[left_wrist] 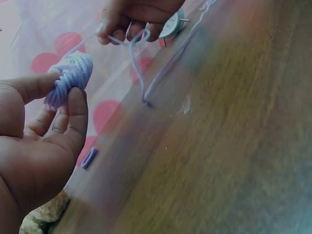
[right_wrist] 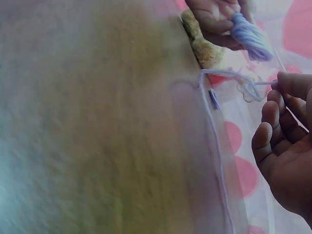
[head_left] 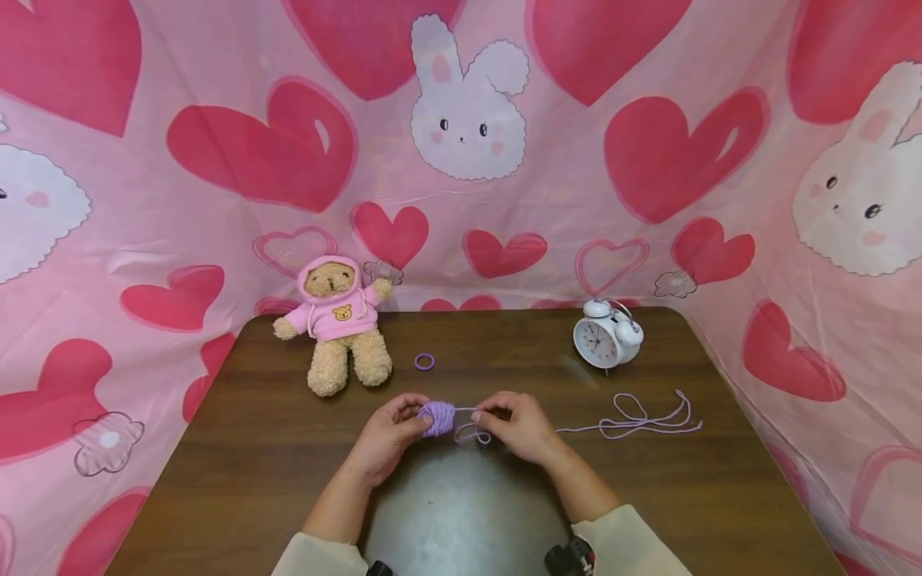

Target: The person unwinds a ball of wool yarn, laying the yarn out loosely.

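Now clamps the fingers of the left hand (head_left: 385,438) on the purple yarn bundle (head_left: 437,418) over the middle of the worktop (head_left: 238,480), pinches its strand (head_left: 464,410) taut with the right hand (head_left: 526,430), seemingly mid-winding, and probably needs another wrap next!

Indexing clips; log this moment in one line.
left grip: holds lilac wound yarn bundle; right grip: pinches its strand; loose yarn tail: on brown wooden table

Brown table (head_left: 238,480): teddy bear (head_left: 342,322), purple ring (head_left: 425,369), white clock (head_left: 603,340), loose yarn (head_left: 646,422).
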The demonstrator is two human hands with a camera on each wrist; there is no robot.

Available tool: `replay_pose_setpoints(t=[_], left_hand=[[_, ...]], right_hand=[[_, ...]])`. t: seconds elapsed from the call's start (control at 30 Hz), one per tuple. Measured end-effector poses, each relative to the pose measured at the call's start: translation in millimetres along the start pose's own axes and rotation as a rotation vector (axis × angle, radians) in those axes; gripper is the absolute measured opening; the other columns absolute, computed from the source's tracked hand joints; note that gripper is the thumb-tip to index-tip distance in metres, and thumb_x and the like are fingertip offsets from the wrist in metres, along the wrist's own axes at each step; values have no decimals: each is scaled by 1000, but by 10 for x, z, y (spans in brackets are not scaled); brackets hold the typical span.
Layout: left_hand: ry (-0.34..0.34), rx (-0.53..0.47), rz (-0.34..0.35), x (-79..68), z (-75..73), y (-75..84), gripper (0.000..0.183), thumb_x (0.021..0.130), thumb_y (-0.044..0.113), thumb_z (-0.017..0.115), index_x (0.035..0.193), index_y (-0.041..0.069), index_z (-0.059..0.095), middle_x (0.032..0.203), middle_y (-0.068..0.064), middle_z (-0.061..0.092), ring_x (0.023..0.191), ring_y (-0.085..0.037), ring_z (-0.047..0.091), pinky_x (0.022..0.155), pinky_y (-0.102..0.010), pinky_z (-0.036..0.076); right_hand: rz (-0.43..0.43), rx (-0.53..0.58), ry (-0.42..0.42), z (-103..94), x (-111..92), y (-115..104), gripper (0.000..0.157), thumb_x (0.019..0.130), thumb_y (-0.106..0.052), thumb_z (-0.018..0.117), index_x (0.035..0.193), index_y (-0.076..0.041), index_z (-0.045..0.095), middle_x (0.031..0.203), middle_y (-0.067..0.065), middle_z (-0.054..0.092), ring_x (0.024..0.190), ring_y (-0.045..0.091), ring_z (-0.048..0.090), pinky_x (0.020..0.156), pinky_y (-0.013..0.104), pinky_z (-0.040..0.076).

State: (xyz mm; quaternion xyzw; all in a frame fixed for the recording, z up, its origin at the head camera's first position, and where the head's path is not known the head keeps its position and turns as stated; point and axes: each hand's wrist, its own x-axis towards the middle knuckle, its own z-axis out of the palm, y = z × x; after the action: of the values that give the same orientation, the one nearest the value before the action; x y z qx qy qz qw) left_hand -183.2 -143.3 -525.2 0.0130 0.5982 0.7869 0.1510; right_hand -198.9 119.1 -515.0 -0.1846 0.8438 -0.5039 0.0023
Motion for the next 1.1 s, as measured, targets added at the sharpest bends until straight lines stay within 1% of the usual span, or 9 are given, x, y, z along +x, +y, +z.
replay_pose_setpoints(t=[0.27,0.43,0.6,0.7,0.87,1.03,1.1], left_hand=[[-3,11,-2,-40,-118,-44,36,93,-5,67,126,-5,53,108,-8,62,97,-18,63,88,-30,55],[1,19,-2,-71,-213,-56,35,94,-3,68,126,-4,53,108,-8,63,97,-17,64,88,-30,56],[20,36,-1,-107,-295,-30,37,95,-3,67,128,-5,51,109,-8,64,98,-18,64,89,-30,55],[42,40,0,-133,-338,-4,37,95,-4,66,129,-6,51,108,-8,64,97,-17,64,88,-29,55],[75,46,-1,-168,-410,37,37,96,-4,65,129,-8,50,107,-9,64,95,-17,65,87,-29,54],[71,66,-2,-203,-492,53,39,96,-2,66,131,-8,49,109,-9,64,97,-18,65,89,-29,54],[69,71,0,-219,-523,56,38,97,-2,66,130,-8,49,109,-9,64,98,-18,65,89,-29,55]], right_hand=[[18,-15,16,-136,19,-22,6,91,-26,80,96,-22,81,92,-11,74,82,9,64,73,26,51],[18,-2,15,-196,22,1,7,92,-24,79,97,-19,81,90,-8,74,79,8,64,71,25,52],[30,20,24,-246,5,-1,6,93,-23,79,97,-18,81,88,-7,74,77,9,65,70,25,53],[42,24,37,-276,-7,0,6,92,-22,80,96,-18,81,88,-8,74,79,10,65,71,26,52],[44,0,47,-336,-16,-4,5,91,-23,81,95,-20,81,89,-10,74,83,10,65,76,26,51],[41,-22,67,-422,-20,-28,4,91,-23,81,95,-22,81,89,-12,74,84,11,65,76,26,51],[39,-20,74,-456,-25,-39,4,91,-23,80,95,-21,81,89,-11,74,84,12,65,76,26,51]])
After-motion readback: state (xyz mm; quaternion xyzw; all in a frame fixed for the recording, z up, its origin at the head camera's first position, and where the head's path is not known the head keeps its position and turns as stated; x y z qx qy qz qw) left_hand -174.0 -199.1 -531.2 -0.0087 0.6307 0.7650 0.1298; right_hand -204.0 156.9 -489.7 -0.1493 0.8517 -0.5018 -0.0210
